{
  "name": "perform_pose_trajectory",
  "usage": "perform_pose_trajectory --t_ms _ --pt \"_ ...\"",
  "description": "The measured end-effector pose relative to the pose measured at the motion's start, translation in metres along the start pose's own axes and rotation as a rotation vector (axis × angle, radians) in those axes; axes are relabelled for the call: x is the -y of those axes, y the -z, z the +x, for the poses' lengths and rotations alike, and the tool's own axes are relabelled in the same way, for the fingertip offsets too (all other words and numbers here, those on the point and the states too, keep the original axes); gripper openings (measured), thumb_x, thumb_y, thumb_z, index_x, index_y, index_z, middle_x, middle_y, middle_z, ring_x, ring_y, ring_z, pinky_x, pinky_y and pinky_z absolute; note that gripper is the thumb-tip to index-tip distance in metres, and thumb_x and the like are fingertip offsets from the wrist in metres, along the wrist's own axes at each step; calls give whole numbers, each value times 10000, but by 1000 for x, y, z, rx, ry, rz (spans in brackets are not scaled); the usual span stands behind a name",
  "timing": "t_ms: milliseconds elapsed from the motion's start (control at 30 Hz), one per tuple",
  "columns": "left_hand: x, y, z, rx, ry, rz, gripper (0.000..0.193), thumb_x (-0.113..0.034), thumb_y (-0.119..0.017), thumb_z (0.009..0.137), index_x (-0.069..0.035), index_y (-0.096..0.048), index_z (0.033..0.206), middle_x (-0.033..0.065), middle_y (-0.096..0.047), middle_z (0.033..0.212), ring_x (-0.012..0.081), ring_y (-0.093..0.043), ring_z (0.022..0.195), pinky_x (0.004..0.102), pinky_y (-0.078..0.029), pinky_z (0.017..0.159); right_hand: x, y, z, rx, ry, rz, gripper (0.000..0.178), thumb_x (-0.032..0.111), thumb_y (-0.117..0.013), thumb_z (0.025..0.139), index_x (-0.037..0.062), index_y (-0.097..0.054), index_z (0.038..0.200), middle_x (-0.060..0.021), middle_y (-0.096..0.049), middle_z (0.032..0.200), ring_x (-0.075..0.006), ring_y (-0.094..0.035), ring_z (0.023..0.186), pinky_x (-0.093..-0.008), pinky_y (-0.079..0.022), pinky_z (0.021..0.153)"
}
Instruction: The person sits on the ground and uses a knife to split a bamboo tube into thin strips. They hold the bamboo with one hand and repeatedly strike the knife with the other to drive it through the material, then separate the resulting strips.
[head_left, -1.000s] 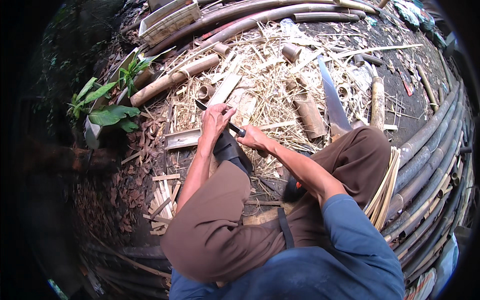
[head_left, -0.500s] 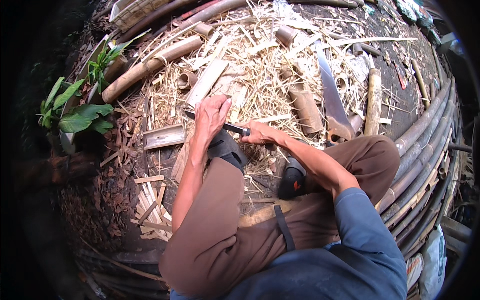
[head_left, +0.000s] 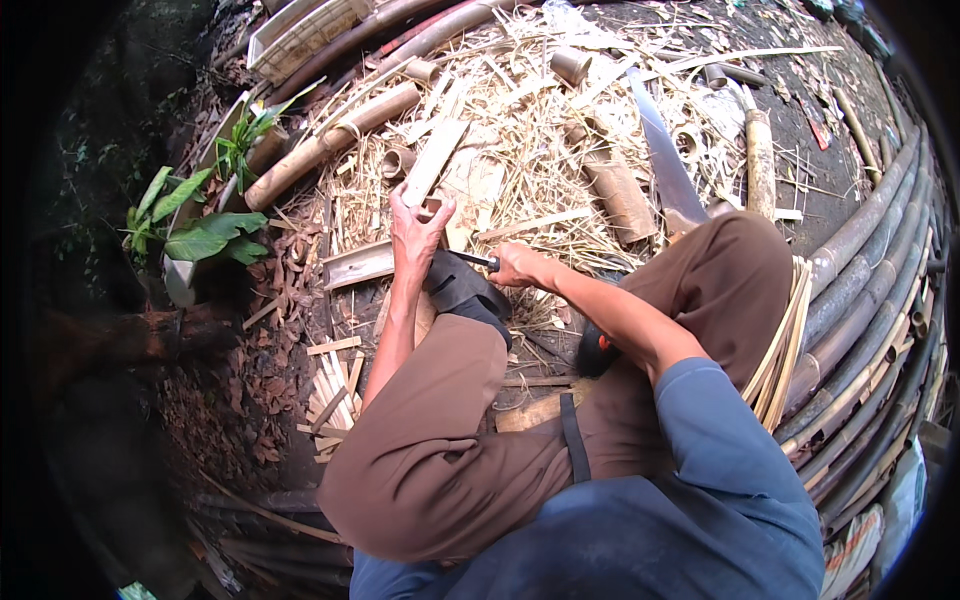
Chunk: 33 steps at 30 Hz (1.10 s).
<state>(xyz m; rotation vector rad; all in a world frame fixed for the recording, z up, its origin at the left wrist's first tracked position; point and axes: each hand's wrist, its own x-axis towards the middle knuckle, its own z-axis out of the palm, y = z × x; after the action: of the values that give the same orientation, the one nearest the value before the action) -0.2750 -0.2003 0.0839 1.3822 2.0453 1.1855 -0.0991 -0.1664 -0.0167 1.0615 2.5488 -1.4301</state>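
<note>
My right hand [head_left: 518, 265] is closed round the black handle of a knife [head_left: 468, 257]. Its blade points left, toward my left wrist and just above my dark shoe [head_left: 465, 290]. My left hand [head_left: 414, 238] is curled at the near end of a pale split bamboo slat [head_left: 437, 155]. Between its thumb and fingers shows a small brown piece of bamboo [head_left: 431, 207], partly hidden by the hand. Just left of that wrist lies a short split bamboo trough [head_left: 358, 265].
A handsaw [head_left: 665, 160] lies beyond my right knee among bamboo shavings [head_left: 520, 140] and tube offcuts [head_left: 620, 195]. Long bamboo poles [head_left: 850, 290] line the right side. Thin strips [head_left: 785, 350] stand by my right thigh. Leafy plants [head_left: 205, 235] grow at left.
My left hand has turned and its thumb and fingers have spread round the brown piece. The knife has dropped slightly below the hand. Bamboo strips now show beside my right thigh; the view has shifted.
</note>
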Motion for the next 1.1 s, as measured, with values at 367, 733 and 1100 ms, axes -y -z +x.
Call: perform_pose_trajectory --t_ms 367,733,1100 --pt "8 8 -31 -68 16 -58 308 -295 -702 892 -8 -623 812 25 -558 698 119 -473 666 301 -407 625 16 -4 -17 -109 51 -314 284 259 -619 874 44 -609 1061 -219 -679 891 -388 -681 842 -479 -554 722" --pt "9 -2 -31 40 11 22 297 -286 -710 867 3 -642 856 107 -651 752 180 -583 689 338 -477 661 12 -17 -22 10 -47 -368 216 196 -568 879 48 -622 1025 -202 -680 823 -352 -693 792 -473 -558 676" --pt "55 111 -8 -280 376 -348 375 -386 -645 929 -16 -655 871 60 -684 712 110 -562 696 214 -405 587 14 -25 -64 -35 69 -262 290 233 -629 818 -11 -595 971 -248 -675 828 -389 -686 813 -475 -556 696"
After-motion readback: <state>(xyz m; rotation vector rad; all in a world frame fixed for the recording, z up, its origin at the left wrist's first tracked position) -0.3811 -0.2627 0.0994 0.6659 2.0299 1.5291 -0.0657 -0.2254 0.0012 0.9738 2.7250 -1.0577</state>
